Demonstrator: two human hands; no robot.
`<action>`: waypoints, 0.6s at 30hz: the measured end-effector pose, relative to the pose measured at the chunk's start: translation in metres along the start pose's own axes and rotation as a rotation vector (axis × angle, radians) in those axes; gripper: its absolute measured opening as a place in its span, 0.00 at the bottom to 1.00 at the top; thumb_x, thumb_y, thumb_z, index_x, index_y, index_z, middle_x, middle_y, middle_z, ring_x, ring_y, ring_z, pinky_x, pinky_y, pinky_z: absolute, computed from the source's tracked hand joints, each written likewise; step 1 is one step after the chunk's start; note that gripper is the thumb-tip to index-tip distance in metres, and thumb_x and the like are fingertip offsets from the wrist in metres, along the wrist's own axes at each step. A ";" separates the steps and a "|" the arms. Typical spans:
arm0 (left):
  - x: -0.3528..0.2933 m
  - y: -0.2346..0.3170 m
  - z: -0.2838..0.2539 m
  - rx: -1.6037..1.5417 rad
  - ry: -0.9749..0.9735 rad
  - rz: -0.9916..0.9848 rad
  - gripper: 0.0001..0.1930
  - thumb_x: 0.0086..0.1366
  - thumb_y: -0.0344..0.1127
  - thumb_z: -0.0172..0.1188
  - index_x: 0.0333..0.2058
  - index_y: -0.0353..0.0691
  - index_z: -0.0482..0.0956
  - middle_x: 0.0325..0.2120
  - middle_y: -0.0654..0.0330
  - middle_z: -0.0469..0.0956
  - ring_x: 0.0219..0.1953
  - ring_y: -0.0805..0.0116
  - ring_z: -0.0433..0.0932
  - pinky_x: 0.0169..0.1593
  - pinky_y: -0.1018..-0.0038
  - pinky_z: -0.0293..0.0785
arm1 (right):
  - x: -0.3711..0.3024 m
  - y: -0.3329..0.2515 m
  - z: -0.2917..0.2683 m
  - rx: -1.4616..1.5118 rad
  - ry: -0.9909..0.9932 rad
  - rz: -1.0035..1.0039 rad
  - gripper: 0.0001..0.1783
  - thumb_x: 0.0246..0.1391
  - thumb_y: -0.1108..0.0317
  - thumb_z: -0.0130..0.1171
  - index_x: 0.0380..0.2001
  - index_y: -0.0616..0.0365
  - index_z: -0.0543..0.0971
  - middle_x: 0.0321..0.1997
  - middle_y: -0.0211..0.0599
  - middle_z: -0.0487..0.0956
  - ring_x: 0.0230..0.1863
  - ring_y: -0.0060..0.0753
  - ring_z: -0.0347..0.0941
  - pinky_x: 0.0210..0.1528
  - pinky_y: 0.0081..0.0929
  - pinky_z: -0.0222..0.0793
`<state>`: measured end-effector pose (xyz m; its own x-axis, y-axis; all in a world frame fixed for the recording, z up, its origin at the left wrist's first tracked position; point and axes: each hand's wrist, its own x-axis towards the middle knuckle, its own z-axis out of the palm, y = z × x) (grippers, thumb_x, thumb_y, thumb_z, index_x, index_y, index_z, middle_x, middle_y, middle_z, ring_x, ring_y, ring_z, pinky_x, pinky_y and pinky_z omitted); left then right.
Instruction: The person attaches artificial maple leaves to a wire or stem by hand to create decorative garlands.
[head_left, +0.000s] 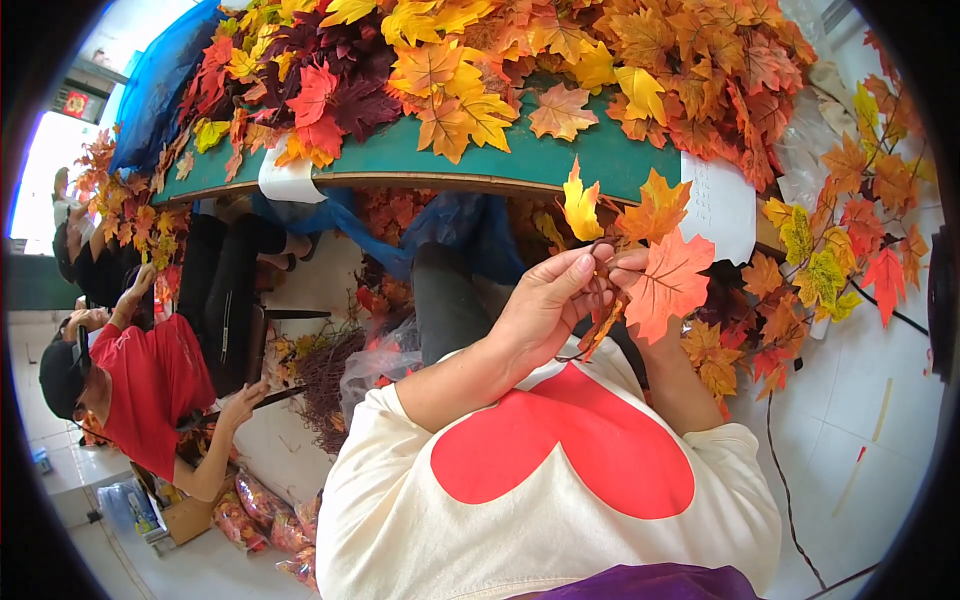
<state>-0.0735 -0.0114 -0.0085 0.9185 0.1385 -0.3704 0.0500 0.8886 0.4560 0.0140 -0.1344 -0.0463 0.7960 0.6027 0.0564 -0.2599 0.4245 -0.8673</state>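
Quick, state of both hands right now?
Left hand: closed, thumb and fingers pinching the leaf sprig.
Right hand: fingers at the sprig, partly hidden by the red leaf; grip can't be told.

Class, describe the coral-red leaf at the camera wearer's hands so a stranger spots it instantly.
Find the green table, then the wearer's right hand below its near edge. Partly hiding that hand is the coral-red leaf, lower and redder than the yellow leaf and the orange leaf above it.
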 end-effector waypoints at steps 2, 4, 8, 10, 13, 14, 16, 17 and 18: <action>0.000 0.000 0.002 0.001 0.020 0.009 0.12 0.62 0.35 0.51 0.42 0.35 0.73 0.30 0.63 0.75 0.31 0.74 0.73 0.41 0.77 0.73 | 0.000 0.001 -0.001 0.024 0.013 0.016 0.10 0.44 0.82 0.57 0.33 0.65 0.73 0.33 0.36 0.75 0.34 0.26 0.74 0.36 0.19 0.72; 0.000 -0.001 0.003 0.004 0.028 0.011 0.12 0.62 0.35 0.51 0.42 0.35 0.73 0.30 0.63 0.75 0.31 0.74 0.73 0.40 0.77 0.73 | -0.001 0.000 0.000 0.061 0.018 0.019 0.10 0.44 0.82 0.57 0.33 0.64 0.73 0.33 0.35 0.75 0.35 0.26 0.73 0.36 0.18 0.72; 0.000 -0.002 0.003 0.021 0.030 0.016 0.12 0.62 0.35 0.52 0.42 0.35 0.73 0.29 0.63 0.75 0.30 0.75 0.73 0.39 0.78 0.73 | -0.001 -0.004 0.004 -0.076 0.001 -0.040 0.09 0.44 0.82 0.58 0.32 0.64 0.74 0.33 0.35 0.75 0.33 0.25 0.73 0.35 0.17 0.71; -0.001 -0.004 0.003 0.032 0.015 0.036 0.12 0.62 0.35 0.52 0.41 0.35 0.74 0.28 0.63 0.75 0.29 0.75 0.73 0.38 0.78 0.73 | -0.003 -0.009 0.012 -0.069 0.048 -0.042 0.09 0.43 0.82 0.59 0.31 0.64 0.75 0.31 0.34 0.75 0.31 0.23 0.73 0.34 0.17 0.71; 0.001 -0.009 -0.002 0.061 -0.015 0.076 0.12 0.62 0.34 0.52 0.41 0.35 0.74 0.29 0.62 0.74 0.30 0.74 0.74 0.38 0.78 0.73 | -0.003 -0.011 0.014 -0.191 0.058 -0.045 0.09 0.43 0.82 0.59 0.31 0.64 0.75 0.30 0.33 0.75 0.29 0.22 0.73 0.32 0.16 0.71; 0.001 -0.011 -0.004 0.083 -0.035 0.102 0.12 0.62 0.34 0.52 0.41 0.34 0.74 0.31 0.62 0.74 0.30 0.74 0.74 0.39 0.77 0.73 | -0.005 -0.015 0.018 -0.179 0.065 -0.015 0.08 0.44 0.81 0.59 0.31 0.64 0.76 0.29 0.32 0.75 0.29 0.20 0.73 0.31 0.15 0.71; 0.003 -0.014 -0.005 0.107 -0.015 0.125 0.12 0.61 0.33 0.52 0.41 0.34 0.74 0.32 0.62 0.73 0.31 0.74 0.74 0.39 0.78 0.74 | -0.005 -0.013 0.019 -0.191 0.087 -0.017 0.07 0.44 0.81 0.58 0.31 0.64 0.76 0.29 0.31 0.75 0.29 0.20 0.72 0.31 0.15 0.70; 0.004 -0.015 -0.005 0.131 0.007 0.148 0.12 0.61 0.33 0.52 0.41 0.34 0.75 0.33 0.62 0.72 0.31 0.75 0.74 0.39 0.78 0.74 | -0.005 -0.013 0.019 -0.203 0.107 -0.017 0.07 0.45 0.81 0.58 0.31 0.64 0.76 0.29 0.31 0.75 0.30 0.19 0.72 0.31 0.14 0.70; 0.004 -0.017 -0.005 0.134 0.006 0.151 0.12 0.61 0.33 0.52 0.41 0.34 0.75 0.33 0.62 0.72 0.31 0.75 0.74 0.39 0.78 0.74 | -0.006 -0.013 0.020 -0.201 0.105 -0.021 0.07 0.45 0.81 0.58 0.31 0.64 0.76 0.29 0.31 0.75 0.30 0.19 0.72 0.31 0.14 0.70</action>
<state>-0.0726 -0.0237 -0.0213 0.9172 0.2687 -0.2943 -0.0361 0.7915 0.6101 0.0019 -0.1302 -0.0253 0.8551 0.5175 0.0326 -0.1374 0.2867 -0.9481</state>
